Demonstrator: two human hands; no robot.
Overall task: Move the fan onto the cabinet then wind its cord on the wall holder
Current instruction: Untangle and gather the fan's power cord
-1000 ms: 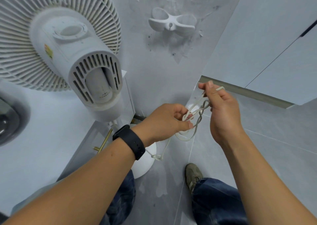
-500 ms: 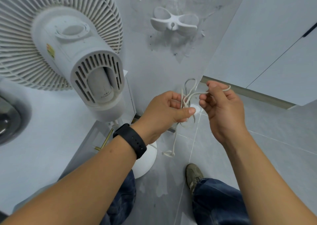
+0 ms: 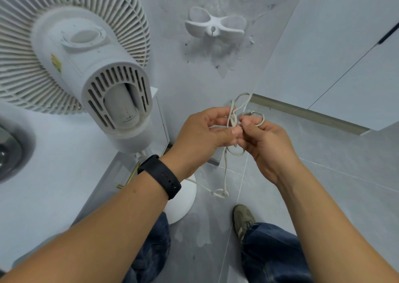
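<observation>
The white fan (image 3: 86,66) stands at the upper left, its motor housing facing me and its round base (image 3: 183,200) low beside the cabinet. Its pale cord (image 3: 225,170) hangs in tangled loops between my hands. My left hand (image 3: 200,135), with a black watch on the wrist, pinches the cord loops between thumb and fingers. My right hand (image 3: 261,140) pinches the same bundle from the right, a loop curling over its fingers. The white wall holder (image 3: 214,26) is fixed on the wall above my hands, with nothing wound on it.
A white cabinet top (image 3: 49,174) fills the left, with a dark sink bowl (image 3: 8,151) at its far left edge. Grey wall panels (image 3: 334,55) and a strip rise on the right. My shoe (image 3: 243,219) and jeans stand on the grey tiled floor.
My hands came closer together and rose slightly, now meeting at the cord bundle. The loops have bunched up above my fingers, and a length hangs lower toward the floor.
</observation>
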